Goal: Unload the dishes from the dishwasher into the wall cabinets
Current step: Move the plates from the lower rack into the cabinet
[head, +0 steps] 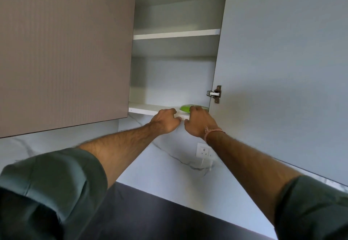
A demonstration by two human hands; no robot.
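At the cabinet shelf (146,108) front edge, right hand (199,122) grips a green plate (185,108); beside it, left hand (165,120) fingers curl, grip unclear.

I see a lime-green dish (185,108), probably a plate, lying flat at the right front of the open wall cabinet (169,77), on its bottom shelf (145,109).

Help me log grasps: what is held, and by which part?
Fingers of the right hand grip the green dish by its near rim; whether the left hand holds anything cannot be told.
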